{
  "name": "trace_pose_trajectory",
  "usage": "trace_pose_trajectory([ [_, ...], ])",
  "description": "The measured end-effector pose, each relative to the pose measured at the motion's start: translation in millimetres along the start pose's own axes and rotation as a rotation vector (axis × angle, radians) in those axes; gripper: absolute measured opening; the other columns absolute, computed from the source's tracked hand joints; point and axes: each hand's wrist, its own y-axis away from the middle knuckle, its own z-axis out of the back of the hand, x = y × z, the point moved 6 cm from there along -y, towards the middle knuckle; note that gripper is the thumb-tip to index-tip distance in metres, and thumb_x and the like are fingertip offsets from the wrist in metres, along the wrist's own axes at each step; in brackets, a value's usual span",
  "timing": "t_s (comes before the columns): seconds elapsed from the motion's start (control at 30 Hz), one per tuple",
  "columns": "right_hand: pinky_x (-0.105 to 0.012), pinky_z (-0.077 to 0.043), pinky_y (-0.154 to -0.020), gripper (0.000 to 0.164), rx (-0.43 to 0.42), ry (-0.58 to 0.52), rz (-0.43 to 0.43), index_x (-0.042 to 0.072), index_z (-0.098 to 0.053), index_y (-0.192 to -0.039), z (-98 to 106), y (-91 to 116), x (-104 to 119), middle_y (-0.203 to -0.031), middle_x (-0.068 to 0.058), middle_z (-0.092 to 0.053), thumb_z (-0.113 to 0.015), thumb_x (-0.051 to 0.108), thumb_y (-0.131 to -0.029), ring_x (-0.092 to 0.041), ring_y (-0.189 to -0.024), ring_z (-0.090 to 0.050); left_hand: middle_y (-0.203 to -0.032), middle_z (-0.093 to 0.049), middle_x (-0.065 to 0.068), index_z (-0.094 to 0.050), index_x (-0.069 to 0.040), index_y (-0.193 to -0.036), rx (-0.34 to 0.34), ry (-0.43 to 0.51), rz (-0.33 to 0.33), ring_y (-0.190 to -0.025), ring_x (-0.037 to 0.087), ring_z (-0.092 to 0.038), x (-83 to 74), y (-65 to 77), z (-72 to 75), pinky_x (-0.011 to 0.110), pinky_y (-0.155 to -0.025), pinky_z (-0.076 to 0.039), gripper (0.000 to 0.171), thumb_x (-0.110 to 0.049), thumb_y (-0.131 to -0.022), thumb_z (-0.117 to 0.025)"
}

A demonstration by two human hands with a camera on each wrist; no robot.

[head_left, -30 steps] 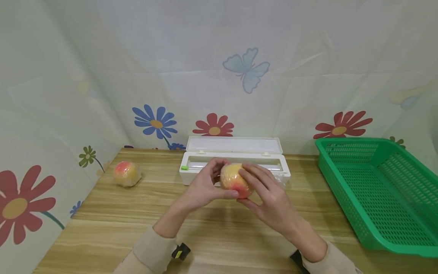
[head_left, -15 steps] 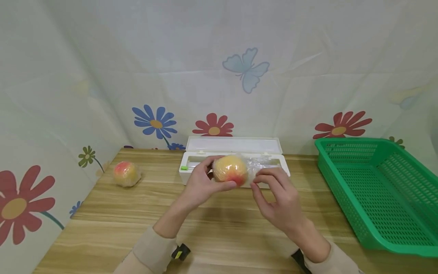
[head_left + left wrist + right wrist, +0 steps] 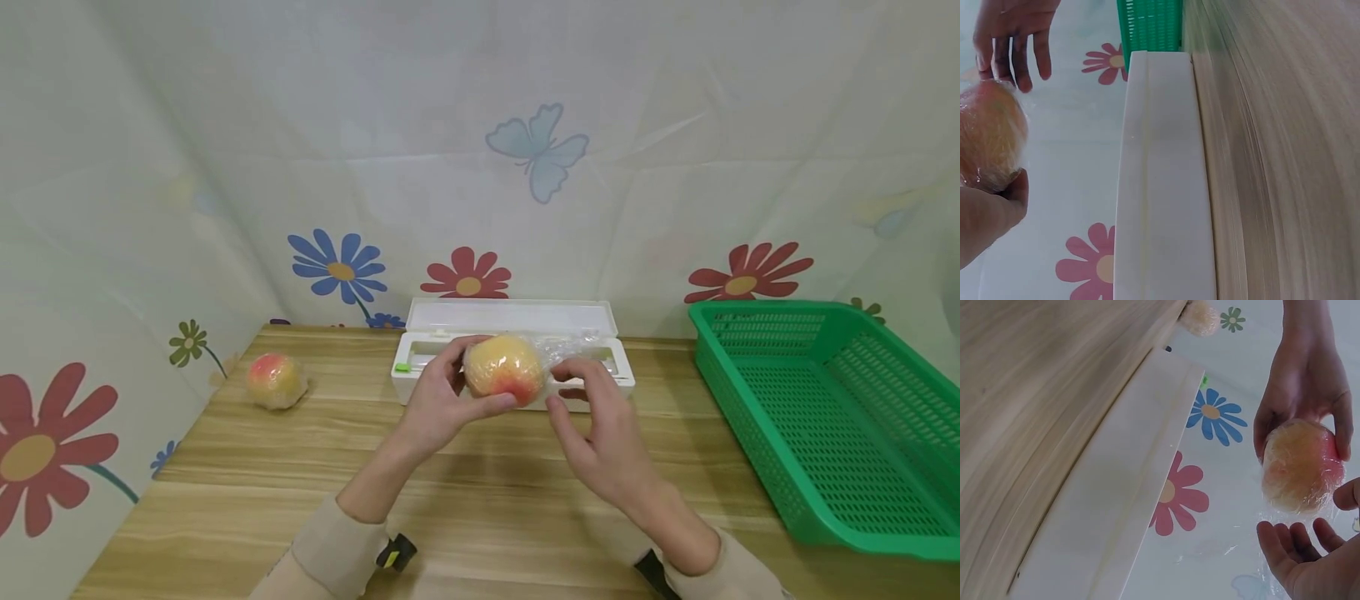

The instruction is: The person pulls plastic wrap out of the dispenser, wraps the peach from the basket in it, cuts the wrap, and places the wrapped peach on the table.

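Note:
A yellow-and-red peach [image 3: 504, 367] in clear cling film is held up by my left hand [image 3: 438, 404], thumb in front and fingers behind it. A loose tail of cling film [image 3: 573, 346] sticks out from its right side. Close by on that side is my right hand [image 3: 607, 433], its fingers loosely bent and thumb apart from them. The right wrist view has a gap between the peach [image 3: 1302, 465] and the right fingertips [image 3: 1266, 531]. Behind both hands stands a white cling film box [image 3: 405, 387] with its lid up, partly hidden by them.
Another wrapped peach [image 3: 276, 381] rests at the left on the wooden table [image 3: 315, 483]. A green plastic basket [image 3: 757, 450] stands at the right. Behind the table hangs a flowered cloth [image 3: 420, 150].
My right hand came off the peach, moved right, and its fingers have spread apart since. My left hand still holds the peach, shifted slightly left, and the loose film tail now shows.

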Motion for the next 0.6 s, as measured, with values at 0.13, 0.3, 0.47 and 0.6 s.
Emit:
trace_pose_trajectory([
  [0.13, -0.042, -0.056, -0.092, 0.03, -0.008, -0.058, -0.036, -0.003, -0.053, -0.125, 0.6, -0.3, -0.6, -0.122, -0.011, -0.057, -0.061, -0.008, -0.096, -0.025, -0.116, -0.057, -0.136, -0.057, 0.003, -0.052, -0.01, -0.143, 0.027, -0.003, -0.018, -0.121, 0.023, -0.056, -0.8, 0.1, -1.5, 0.04, -0.109, -0.044, 0.073, -0.032, -0.083, -0.088],
  [0.3, -0.032, -0.054, -0.095, 0.03, 0.009, -0.148, -0.085, -0.004, -0.051, -0.128, 0.8, -1.6, 0.3, -0.126, -0.01, -0.054, -0.055, -0.008, -0.099, -0.025, -0.12, -0.056, -0.136, -0.057, 0.002, -0.051, -0.012, -0.144, 0.085, -0.015, -0.035, -0.122, 0.022, -0.054, -3.2, 1.7, -6.4, 0.042, -0.11, -0.043, 0.073, -0.032, -0.083, -0.088],
  [0.47, -0.028, -0.054, -0.095, 0.023, -0.005, -0.266, -0.13, -0.004, -0.05, -0.125, 2.6, -1.3, -1.8, -0.126, -0.009, -0.053, -0.045, -0.008, -0.103, -0.024, -0.118, -0.054, -0.136, -0.055, 0.002, -0.051, -0.016, -0.144, 0.136, -0.034, -0.052, -0.121, 0.022, -0.055, -5.8, 3.7, -13.1, 0.04, -0.108, -0.045, 0.073, -0.021, -0.082, -0.089],
  [0.6, -0.022, -0.053, -0.084, 0.019, -0.073, -0.294, -0.12, -0.005, -0.052, -0.116, 6.6, -2.4, -3.0, -0.116, -0.011, -0.056, -0.042, -0.011, -0.102, -0.023, -0.107, -0.054, -0.136, -0.056, 0.001, -0.051, -0.018, -0.144, 0.168, -0.036, -0.068, -0.12, 0.022, -0.056, -8.5, 5.2, -18.6, 0.039, -0.108, -0.045, 0.074, -0.015, -0.081, -0.09],
])
